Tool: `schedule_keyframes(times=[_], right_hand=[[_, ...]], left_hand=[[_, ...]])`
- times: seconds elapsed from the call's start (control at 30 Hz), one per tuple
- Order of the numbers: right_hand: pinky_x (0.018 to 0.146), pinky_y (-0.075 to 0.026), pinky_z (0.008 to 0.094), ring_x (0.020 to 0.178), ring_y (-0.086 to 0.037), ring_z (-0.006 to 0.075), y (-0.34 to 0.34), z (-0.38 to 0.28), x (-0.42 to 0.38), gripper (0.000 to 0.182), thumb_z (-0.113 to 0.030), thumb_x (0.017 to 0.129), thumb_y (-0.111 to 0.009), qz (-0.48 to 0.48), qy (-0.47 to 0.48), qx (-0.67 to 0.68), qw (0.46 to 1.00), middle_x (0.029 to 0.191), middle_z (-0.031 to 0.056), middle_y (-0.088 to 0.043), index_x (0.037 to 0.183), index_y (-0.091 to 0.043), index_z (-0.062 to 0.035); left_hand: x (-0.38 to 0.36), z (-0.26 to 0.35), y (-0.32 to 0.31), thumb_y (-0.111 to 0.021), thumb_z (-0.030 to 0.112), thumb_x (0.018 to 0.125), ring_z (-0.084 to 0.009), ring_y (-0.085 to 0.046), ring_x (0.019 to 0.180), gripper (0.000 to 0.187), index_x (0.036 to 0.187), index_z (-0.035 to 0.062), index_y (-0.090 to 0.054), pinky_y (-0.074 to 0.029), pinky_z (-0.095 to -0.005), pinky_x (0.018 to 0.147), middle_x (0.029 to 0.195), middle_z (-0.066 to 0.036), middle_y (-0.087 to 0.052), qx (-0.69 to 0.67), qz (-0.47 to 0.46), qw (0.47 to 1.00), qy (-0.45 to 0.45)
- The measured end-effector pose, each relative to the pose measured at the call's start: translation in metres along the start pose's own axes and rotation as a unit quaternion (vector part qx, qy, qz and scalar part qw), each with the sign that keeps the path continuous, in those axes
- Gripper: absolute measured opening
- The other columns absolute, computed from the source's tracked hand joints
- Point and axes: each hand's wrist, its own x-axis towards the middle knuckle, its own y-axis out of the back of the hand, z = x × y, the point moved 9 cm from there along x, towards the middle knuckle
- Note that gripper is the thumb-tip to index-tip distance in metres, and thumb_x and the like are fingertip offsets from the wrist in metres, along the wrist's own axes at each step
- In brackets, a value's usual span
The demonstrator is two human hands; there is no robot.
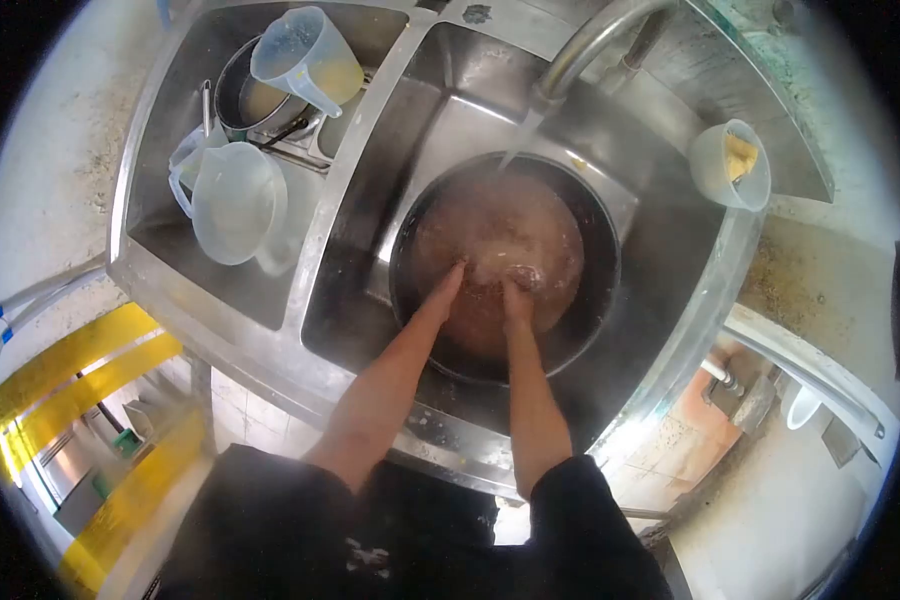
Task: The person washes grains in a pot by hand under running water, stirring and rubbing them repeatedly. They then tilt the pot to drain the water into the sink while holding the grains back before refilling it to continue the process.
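A large round dark pot sits in the right sink basin, filled with cloudy reddish-brown water. My left hand dips into the water left of the middle, its fingers hidden below the surface. To its right, my right hand is sunk in too, with bubbles and ripples around it. Whether either hand holds anything under the water cannot be seen. A stream runs from the metal faucet into the far side of the pot.
In the left basin stand a clear plastic measuring jug, another translucent jug and a dark pan. A white plastic container with a yellow sponge sits at the right edge. The sink's metal rim runs beneath my forearms.
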Motion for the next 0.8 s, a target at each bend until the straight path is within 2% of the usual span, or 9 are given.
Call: schedule_keyframes(times=[0.07, 0.13, 0.23, 0.27, 0.33, 0.5, 0.6, 0.67, 0.8], right_hand=[[0.105, -0.038, 0.0403, 0.129, -0.045, 0.0259, -0.010, -0.001, -0.019, 0.072, -0.045, 0.089, -0.062, 0.036, -0.132, 0.246, 0.959, 0.141, 0.0097, -0.048, 0.144, -0.039, -0.0043], [0.113, -0.023, 0.0537, 0.142, -0.026, 0.0321, -0.019, -0.067, -0.038, 0.091, -0.057, 0.087, -0.058, -0.164, -0.012, 0.424, 0.891, 0.156, 0.0132, -0.026, 0.153, -0.021, -0.0074], [0.110, -0.032, 0.0478, 0.136, -0.037, 0.0325, 0.028, -0.097, -0.035, 0.090, -0.055, 0.085, -0.063, -0.096, -0.004, 0.203, 0.975, 0.150, 0.0151, -0.037, 0.150, -0.027, -0.0049], [0.111, -0.033, 0.0442, 0.135, -0.039, 0.0365, 0.053, -0.119, -0.025, 0.089, -0.049, 0.085, -0.065, -0.023, 0.138, -0.019, 0.990, 0.151, 0.0180, -0.036, 0.150, -0.025, -0.0039], [0.112, -0.032, 0.0436, 0.137, -0.037, 0.0376, 0.071, -0.130, -0.045, 0.089, -0.047, 0.084, -0.065, -0.059, 0.108, -0.182, 0.976, 0.152, 0.0195, -0.033, 0.151, -0.023, -0.0040], [0.114, -0.030, 0.0424, 0.141, -0.029, 0.0388, 0.044, -0.038, -0.040, 0.090, -0.041, 0.081, -0.065, -0.017, 0.139, -0.416, 0.899, 0.154, 0.0232, -0.025, 0.151, -0.022, -0.0040], [0.114, -0.029, 0.0411, 0.143, -0.026, 0.0357, 0.019, 0.031, -0.010, 0.089, -0.046, 0.082, -0.062, 0.028, 0.056, -0.374, 0.925, 0.156, 0.0219, -0.023, 0.150, -0.024, -0.0028], [0.114, -0.028, 0.0443, 0.142, -0.026, 0.0354, -0.013, 0.095, 0.033, 0.089, -0.053, 0.084, -0.057, -0.108, 0.034, -0.108, 0.988, 0.156, 0.0191, -0.024, 0.150, -0.024, -0.0021], [0.110, -0.033, 0.0413, 0.130, -0.042, 0.0327, -0.009, -0.002, -0.068, 0.066, -0.040, 0.092, -0.054, 0.015, -0.141, 0.179, 0.974, 0.143, 0.0158, -0.044, 0.142, -0.041, 0.0001]], left_hand=[[0.001, 0.008, -0.012, -0.043, 0.066, 0.091, -0.0304, -0.036, 0.137, 0.082, 0.149, 0.0081, -0.034, -0.033, -0.0472, 0.109, 0.153, -0.012, -0.034, -0.184, -0.065, 0.981, 0.022], [0.031, 0.011, -0.020, -0.044, 0.072, 0.087, -0.0317, -0.037, 0.135, 0.088, 0.149, 0.0104, -0.032, -0.032, -0.0499, 0.109, 0.152, -0.012, -0.035, -0.326, -0.174, 0.929, 0.015], [-0.004, 0.069, -0.012, -0.041, 0.078, 0.084, -0.0328, -0.037, 0.135, 0.094, 0.151, 0.0123, -0.030, -0.030, -0.0540, 0.109, 0.152, -0.011, -0.034, -0.308, -0.187, 0.931, -0.059], [-0.011, 0.079, 0.003, -0.038, 0.079, 0.084, -0.0339, -0.033, 0.137, 0.095, 0.151, 0.0122, -0.027, -0.028, -0.0555, 0.110, 0.154, -0.012, -0.031, -0.185, -0.094, 0.975, -0.075], [-0.023, 0.086, 0.020, -0.035, 0.080, 0.084, -0.0350, -0.029, 0.140, 0.097, 0.152, 0.0121, -0.025, -0.027, -0.0571, 0.110, 0.155, -0.013, -0.029, -0.053, -0.001, 0.994, -0.094], [-0.008, -0.033, 0.008, -0.028, 0.086, 0.080, -0.0346, -0.026, 0.142, 0.106, 0.155, 0.0133, -0.014, -0.029, -0.0535, 0.110, 0.157, -0.016, -0.021, -0.076, -0.055, 0.987, 0.133], [0.003, -0.066, -0.007, -0.031, 0.084, 0.082, -0.0338, -0.028, 0.141, 0.102, 0.153, 0.0108, -0.022, -0.032, -0.0509, 0.109, 0.157, -0.015, -0.023, -0.140, 0.000, 0.985, 0.098], [0.028, -0.083, -0.017, -0.033, 0.085, 0.081, -0.0345, -0.033, 0.138, 0.102, 0.151, 0.0099, -0.028, -0.034, -0.0503, 0.108, 0.155, -0.015, -0.027, -0.162, 0.022, 0.984, 0.072], [0.024, -0.057, -0.044, -0.040, 0.081, 0.082, -0.0336, -0.049, 0.124, 0.097, 0.146, 0.0086, -0.037, -0.040, -0.0484, 0.103, 0.141, -0.016, -0.047, -0.360, -0.093, 0.925, 0.077]])
